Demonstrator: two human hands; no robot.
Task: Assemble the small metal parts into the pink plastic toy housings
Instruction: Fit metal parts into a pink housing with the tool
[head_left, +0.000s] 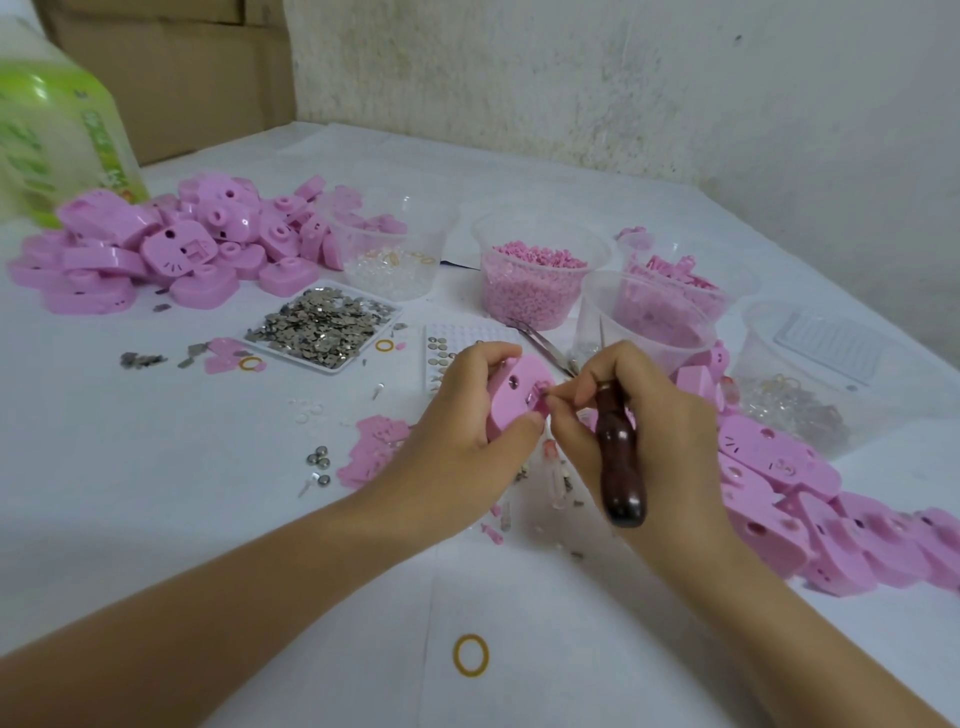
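left hand (467, 421) is gripping one pink housing (511, 397), fingers curling round its edge, holding it tilted just above the white table (156, 519) near centre. right hand (628, 415) is curling round a dark wooden-handled tool (621, 467) tucked along the palm, while its thumb and forefinger are pinching at the housing's slot. whatever is being pinched is too small to tell. risks, as i'm judging them: the tiny piece could be slipping out of that pinch because the same hand is also carrying the tool, then dropping into the scraps below and getting lost. the housing could also be twisting in the left grip if the push is coming in crooked. counting: two hands, one housing in hand, one tool, one metal parts tray (324, 325) (pieces too many for counting), five clear tubs (540, 275), a left housing pile (156, 249) and a right housing pile (805, 493), three yellow rings (470, 654) lying loose, one green bottle (52, 130).
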